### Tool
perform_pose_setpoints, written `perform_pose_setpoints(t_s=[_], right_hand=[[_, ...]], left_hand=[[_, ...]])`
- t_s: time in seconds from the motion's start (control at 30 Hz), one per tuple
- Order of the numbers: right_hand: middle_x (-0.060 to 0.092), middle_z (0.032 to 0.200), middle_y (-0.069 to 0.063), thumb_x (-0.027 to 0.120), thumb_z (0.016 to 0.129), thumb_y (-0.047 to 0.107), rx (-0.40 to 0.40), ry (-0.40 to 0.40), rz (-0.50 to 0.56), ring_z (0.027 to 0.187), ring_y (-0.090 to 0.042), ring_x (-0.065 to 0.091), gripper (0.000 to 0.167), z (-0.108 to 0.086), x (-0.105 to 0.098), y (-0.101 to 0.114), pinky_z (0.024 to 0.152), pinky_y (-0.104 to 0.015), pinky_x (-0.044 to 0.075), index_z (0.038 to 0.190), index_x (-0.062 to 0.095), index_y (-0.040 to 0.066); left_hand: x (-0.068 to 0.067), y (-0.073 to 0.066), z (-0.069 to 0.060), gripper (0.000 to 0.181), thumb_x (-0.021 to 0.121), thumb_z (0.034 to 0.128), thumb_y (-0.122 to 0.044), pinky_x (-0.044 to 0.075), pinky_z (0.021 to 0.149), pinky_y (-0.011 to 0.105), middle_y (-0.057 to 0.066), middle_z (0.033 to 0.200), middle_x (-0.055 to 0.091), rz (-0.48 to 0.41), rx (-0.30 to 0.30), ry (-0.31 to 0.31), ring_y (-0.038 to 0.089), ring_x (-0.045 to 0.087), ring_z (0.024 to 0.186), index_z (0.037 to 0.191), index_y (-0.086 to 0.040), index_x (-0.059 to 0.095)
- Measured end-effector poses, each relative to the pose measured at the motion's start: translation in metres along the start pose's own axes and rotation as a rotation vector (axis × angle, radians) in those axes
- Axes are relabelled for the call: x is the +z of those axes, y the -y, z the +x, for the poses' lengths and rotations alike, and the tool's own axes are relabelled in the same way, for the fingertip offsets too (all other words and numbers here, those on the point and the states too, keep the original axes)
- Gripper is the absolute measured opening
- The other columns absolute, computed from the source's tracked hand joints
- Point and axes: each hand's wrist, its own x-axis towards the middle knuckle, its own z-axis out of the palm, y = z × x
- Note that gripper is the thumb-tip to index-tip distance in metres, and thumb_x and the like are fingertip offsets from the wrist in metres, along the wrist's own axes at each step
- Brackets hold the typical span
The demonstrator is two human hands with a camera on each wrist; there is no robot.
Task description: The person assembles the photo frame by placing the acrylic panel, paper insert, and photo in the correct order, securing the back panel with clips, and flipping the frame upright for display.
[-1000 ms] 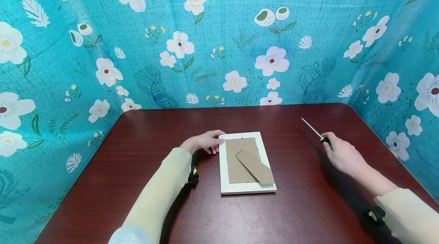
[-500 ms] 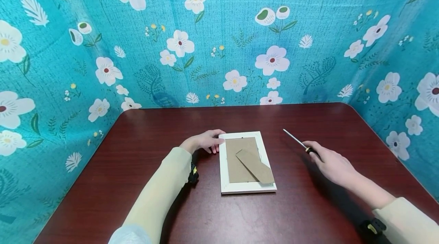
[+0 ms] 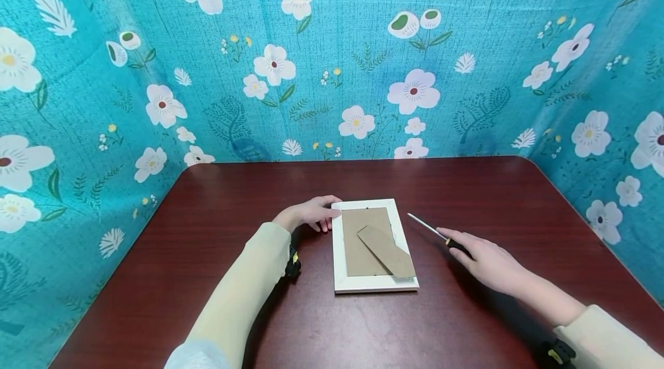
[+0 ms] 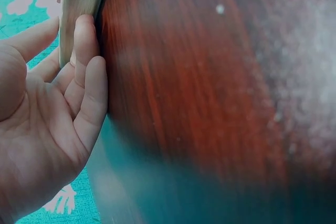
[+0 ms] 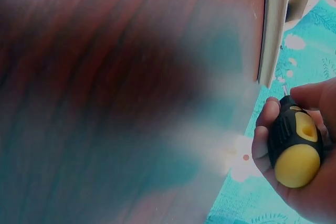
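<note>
A white photo frame [image 3: 346, 283] lies back side up on the table, its brown backing board [image 3: 358, 253] showing and a cardboard stand leg [image 3: 386, 253] slanting across it. At the frame's upper left corner, my left hand [image 3: 311, 213] grips the edge, thumb on top; the left wrist view shows the fingers [image 4: 86, 85] against the frame's side [image 4: 81, 3]. My right hand [image 3: 490, 262] holds a screwdriver [image 3: 427, 226] to the right of the frame, its shaft pointing up and left. In the right wrist view the yellow and black handle [image 5: 297, 163] sits within the curled fingers.
The dark red wooden table [image 3: 233, 196] extends around the frame. Behind it and at both sides hangs a turquoise curtain [image 3: 321, 69] with a flower pattern. Each wrist wears a small black device, the left one [image 3: 293, 262] beside the sleeve.
My right hand has moved left and a little nearer with the screwdriver, whose tip is now close to the frame's right edge. The left hand and the frame have stayed in place.
</note>
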Motion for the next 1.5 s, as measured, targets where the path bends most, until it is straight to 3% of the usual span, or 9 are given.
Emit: perform_pose_setpoints(t_s=[0.1, 0.33, 0.47, 0.73, 0.93, 1.23, 1.5], right_hand=[[0.061, 0.124, -0.014, 0.062, 0.095, 0.012, -0.012, 0.009, -0.008, 0.111, -0.033, 0.059, 0.046, 0.0, 0.002, 0.004, 0.083, -0.056, 0.048, 0.139, 0.052, 0.014], [0.063, 0.103, 0.003, 0.067, 0.091, 0.011, -0.059, 0.022, -0.023, 0.085, -0.015, 0.06, 0.049, -0.001, 0.005, 0.01, 0.067, -0.041, 0.049, 0.137, 0.055, 0.018], [0.063, 0.107, -0.001, 0.067, 0.091, 0.01, -0.075, 0.045, 0.019, 0.089, -0.016, 0.06, 0.05, -0.001, 0.006, 0.01, 0.072, -0.042, 0.05, 0.139, 0.053, 0.015], [0.06, 0.125, -0.015, 0.059, 0.096, 0.009, -0.053, 0.121, 0.142, 0.113, -0.032, 0.057, 0.048, 0.0, 0.008, 0.014, 0.088, -0.053, 0.047, 0.143, 0.049, 0.01], [0.058, 0.128, -0.017, 0.057, 0.097, 0.009, -0.06, 0.139, 0.18, 0.116, -0.033, 0.055, 0.048, 0.0, 0.008, 0.016, 0.089, -0.053, 0.046, 0.144, 0.047, 0.007], [0.057, 0.13, -0.015, 0.058, 0.097, 0.009, -0.058, 0.157, 0.185, 0.1, -0.019, 0.054, 0.048, 0.001, 0.006, 0.016, 0.079, -0.039, 0.047, 0.144, 0.046, 0.008], [0.06, 0.124, -0.011, 0.058, 0.096, 0.008, -0.053, 0.175, 0.216, 0.09, -0.019, 0.051, 0.048, 0.001, 0.005, 0.016, 0.068, -0.03, 0.041, 0.144, 0.047, 0.008]], left_hand=[[0.001, 0.0, 0.0, 0.041, 0.053, 0.1009, -0.023, 0.05, 0.062, 0.033, 0.009, 0.074, 0.059, 0.006, 0.0, -0.005, 0.018, 0.056, 0.061, 0.139, -0.013, 0.045], [0.002, 0.0, 0.0, 0.038, 0.053, 0.1013, -0.021, 0.049, 0.06, 0.032, 0.009, 0.074, 0.059, 0.002, 0.014, -0.013, 0.017, 0.056, 0.06, 0.138, -0.012, 0.047], [0.002, 0.0, 0.0, 0.037, 0.053, 0.1015, -0.021, 0.049, 0.06, 0.032, 0.009, 0.073, 0.058, 0.004, 0.015, -0.016, 0.017, 0.056, 0.06, 0.137, -0.012, 0.047], [0.001, -0.001, 0.002, 0.034, 0.052, 0.1017, -0.02, 0.05, 0.062, 0.033, 0.009, 0.073, 0.058, -0.004, 0.003, -0.007, 0.018, 0.056, 0.06, 0.135, -0.012, 0.048], [-0.001, -0.002, 0.001, 0.033, 0.053, 0.1016, -0.019, 0.049, 0.06, 0.032, 0.009, 0.073, 0.058, -0.01, 0.0, 0.006, 0.017, 0.056, 0.06, 0.134, -0.011, 0.048], [-0.001, -0.002, 0.002, 0.032, 0.053, 0.1017, -0.019, 0.049, 0.061, 0.032, 0.009, 0.073, 0.058, -0.006, -0.007, 0.004, 0.018, 0.056, 0.06, 0.132, -0.012, 0.049], [0.0, -0.003, 0.0, 0.031, 0.052, 0.102, -0.019, 0.049, 0.061, 0.032, 0.009, 0.073, 0.058, 0.004, 0.002, 0.0, 0.017, 0.056, 0.06, 0.132, -0.012, 0.049]])
